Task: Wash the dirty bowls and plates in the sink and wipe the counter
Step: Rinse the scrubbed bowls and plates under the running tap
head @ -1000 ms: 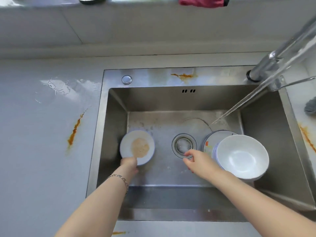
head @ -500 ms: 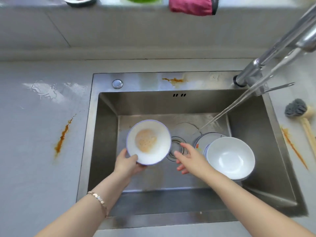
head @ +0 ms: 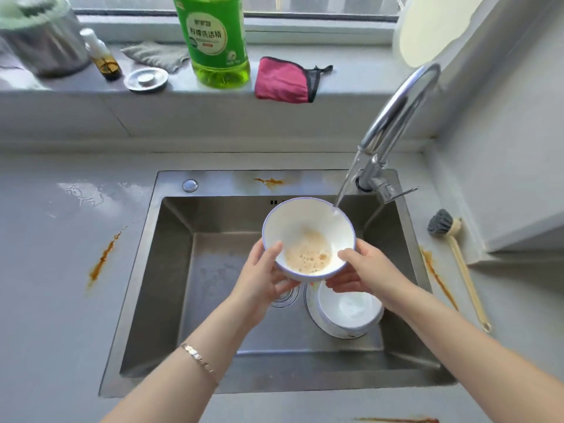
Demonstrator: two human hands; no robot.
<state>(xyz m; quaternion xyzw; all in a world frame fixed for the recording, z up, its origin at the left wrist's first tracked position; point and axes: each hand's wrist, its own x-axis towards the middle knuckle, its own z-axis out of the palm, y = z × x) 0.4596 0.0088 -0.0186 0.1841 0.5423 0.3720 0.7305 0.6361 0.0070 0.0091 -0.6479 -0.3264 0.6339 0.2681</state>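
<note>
Both hands, left hand (head: 259, 274) and right hand (head: 366, 271), grip the dirty bowl (head: 308, 238) by its rim; the faucet (head: 393, 117) stream hits the far-right edge, so it'll probably splash onto the counter (head: 61, 270).

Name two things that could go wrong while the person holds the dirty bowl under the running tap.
1. The water stream strikes the far rim of the white blue-rimmed bowl, not its brown residue, so it may spray over the grey counter.
2. The left hand and right hand grip only the bowl's near edge; wet, it might slip onto the plain white bowl below in the steel sink.
</note>
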